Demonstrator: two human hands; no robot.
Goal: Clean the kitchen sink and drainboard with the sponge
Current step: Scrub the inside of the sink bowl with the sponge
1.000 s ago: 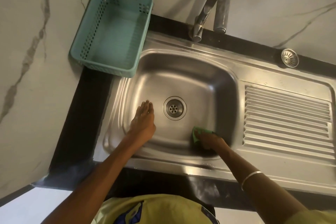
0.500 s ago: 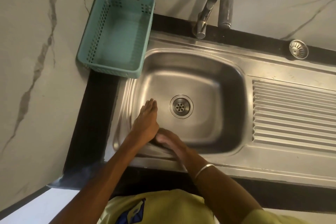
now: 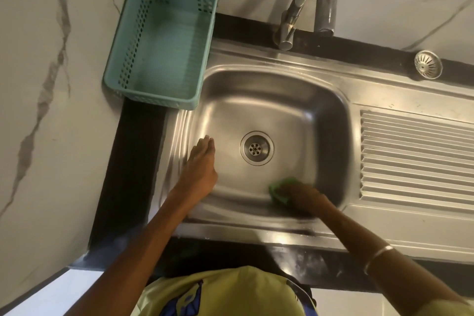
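Your right hand (image 3: 304, 196) grips the green sponge (image 3: 279, 191), fingers curled over it, pressing it onto the sink (image 3: 256, 90) floor near the front wall, right of the drain (image 3: 256, 148). Hand and sponge are motion-blurred, so finger detail isn't readable. Only the sponge's left and top edges show past your knuckles.

Your left hand (image 3: 200, 169) is flat and holds nothing, fingers straight and together, pointing toward the back wall. It rests on the basin's left slope, left of the drain and well apart from the sponge.

Sink is stainless steel, basin on the left. Ribbed drainboard (image 3: 415, 159) joins it on the right, untouched by either hand.

Other items:
- Teal perforated basket (image 3: 164, 41) sits on the black counter at the back left corner, its near corner overlapping the sink's rim.
- Faucet (image 3: 305, 5) stands behind the basin, spout arching over the back edge.
- Round metal strainer (image 3: 428, 64) lies on the black ledge behind the drainboard.
- Thin metal bangle (image 3: 378, 259) on your right forearm.
- Yellow shirt (image 3: 223, 292) at frame bottom.
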